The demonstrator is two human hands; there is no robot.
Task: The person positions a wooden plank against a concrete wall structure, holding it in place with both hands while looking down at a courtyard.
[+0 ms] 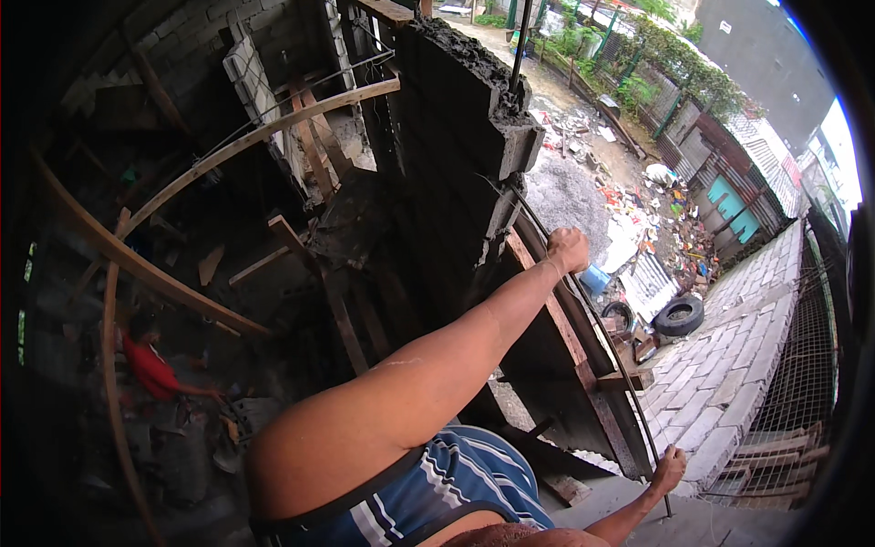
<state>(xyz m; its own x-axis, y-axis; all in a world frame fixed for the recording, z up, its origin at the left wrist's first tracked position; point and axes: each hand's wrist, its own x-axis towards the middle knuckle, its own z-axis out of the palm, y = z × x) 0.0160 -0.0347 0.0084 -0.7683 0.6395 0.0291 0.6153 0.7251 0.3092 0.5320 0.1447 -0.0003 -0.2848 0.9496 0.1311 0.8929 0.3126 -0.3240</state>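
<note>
A long, thin dark steel rod (627, 376) slants down beside a timber frame and bends slightly toward its lower end. My left hand (570, 249) is closed round its upper part, with the arm stretched out across the view. Farther down, near the lower right, my right hand (670, 468) is closed at the rod's lower stretch. The fingers' inner sides are turned away in both hands. Next to the rod runs a wooden beam (570, 330), and a short wood block (626, 380) juts out below it.
A rough, dark block wall (447, 118) rises ahead. To the left, deep below, curved-looking timbers (169, 283) cross a dark interior, where a person in red (155, 365) bends down. At right are a grey block wall (729, 346), wire mesh (793, 365), a tyre (679, 315) and scattered rubbish.
</note>
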